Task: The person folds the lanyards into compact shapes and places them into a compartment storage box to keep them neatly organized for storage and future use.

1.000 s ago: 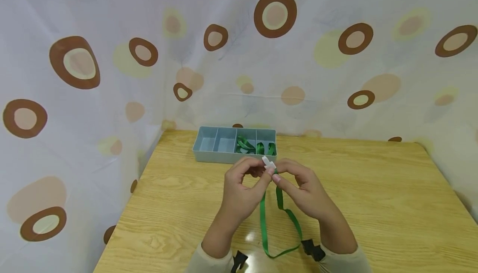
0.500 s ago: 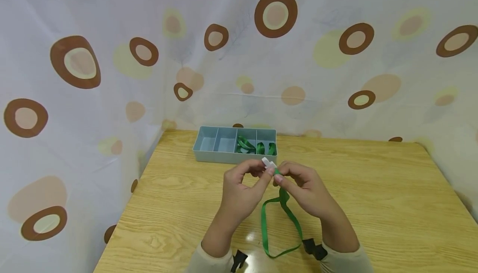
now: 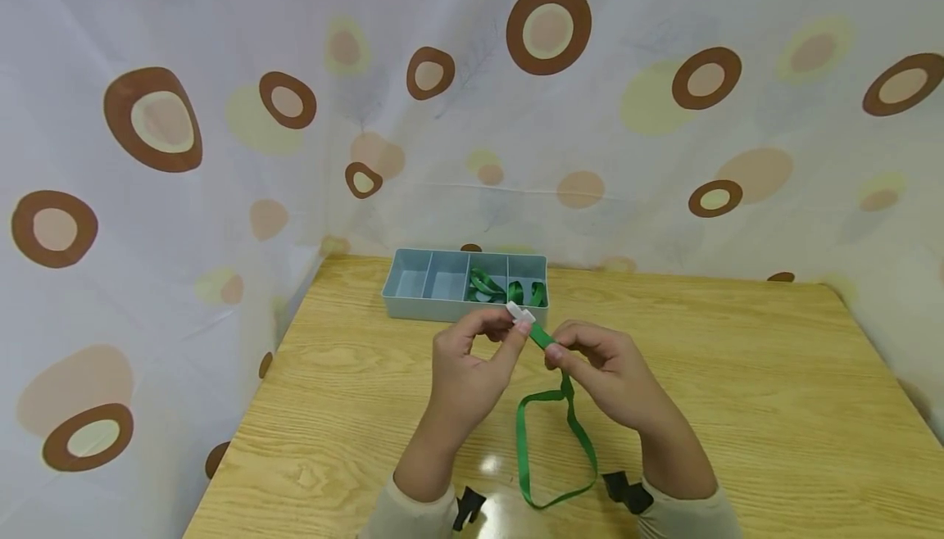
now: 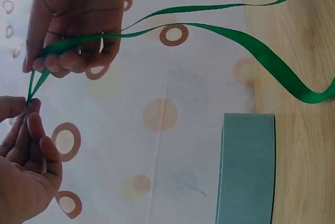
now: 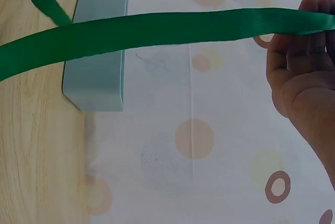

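In front of the tray (image 3: 420, 308), the left hand (image 3: 470, 371) pinches a white clip (image 3: 519, 313), the right hand (image 3: 610, 371) a green ribbon (image 3: 542, 336), likely light, limp, slippery, best pinched across its flat width

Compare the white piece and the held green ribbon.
Size: the white piece is small; the held green ribbon is much longer.
Shape: the white piece looks blocky, the ribbon flat and trailing in a loop.
Hold: the left hand pinches the white piece, the right hand the ribbon.

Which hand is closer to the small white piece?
Left. The left hand pinches the white piece itself; the right hand is apart from it, to its right, pinching the green ribbon.
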Action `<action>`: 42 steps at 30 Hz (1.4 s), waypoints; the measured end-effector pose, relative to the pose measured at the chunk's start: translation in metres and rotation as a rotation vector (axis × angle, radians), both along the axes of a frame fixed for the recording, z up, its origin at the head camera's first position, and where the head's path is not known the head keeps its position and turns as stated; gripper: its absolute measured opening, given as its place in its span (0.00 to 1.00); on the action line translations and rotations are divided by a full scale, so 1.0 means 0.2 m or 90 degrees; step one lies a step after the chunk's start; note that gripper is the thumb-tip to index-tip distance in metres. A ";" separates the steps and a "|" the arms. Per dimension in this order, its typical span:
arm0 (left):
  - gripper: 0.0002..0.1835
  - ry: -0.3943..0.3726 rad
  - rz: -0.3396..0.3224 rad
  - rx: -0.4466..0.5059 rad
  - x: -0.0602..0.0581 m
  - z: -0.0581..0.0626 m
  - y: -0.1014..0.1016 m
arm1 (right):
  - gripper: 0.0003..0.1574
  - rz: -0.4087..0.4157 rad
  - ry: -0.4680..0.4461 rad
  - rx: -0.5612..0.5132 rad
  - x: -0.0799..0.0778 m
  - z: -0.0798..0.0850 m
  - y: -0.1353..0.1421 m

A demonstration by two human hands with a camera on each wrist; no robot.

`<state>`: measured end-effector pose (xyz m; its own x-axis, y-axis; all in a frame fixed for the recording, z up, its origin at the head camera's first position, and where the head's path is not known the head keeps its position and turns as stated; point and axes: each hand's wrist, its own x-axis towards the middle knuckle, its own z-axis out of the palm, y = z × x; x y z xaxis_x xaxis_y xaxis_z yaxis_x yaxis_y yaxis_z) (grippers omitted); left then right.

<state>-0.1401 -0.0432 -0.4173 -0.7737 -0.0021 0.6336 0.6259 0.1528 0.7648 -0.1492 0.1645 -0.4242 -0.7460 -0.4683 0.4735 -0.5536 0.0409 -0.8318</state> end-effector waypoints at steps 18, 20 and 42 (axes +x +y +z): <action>0.04 -0.007 0.046 0.044 -0.04 0.03 -0.05 | 0.16 0.090 -0.081 -0.035 0.00 -0.04 0.05; 0.05 -0.013 0.050 0.057 -0.04 0.03 -0.06 | 0.16 0.114 -0.098 -0.039 0.00 -0.05 0.07; 0.07 -0.045 0.097 0.122 -0.09 0.07 -0.14 | 0.15 0.186 -0.156 -0.035 0.02 -0.08 0.23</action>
<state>-0.1573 -0.0712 -0.4038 -0.7976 -0.2375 0.5545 0.5506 0.0889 0.8300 -0.1452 0.2108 -0.4408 -0.6785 -0.6571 0.3284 -0.3200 -0.1380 -0.9373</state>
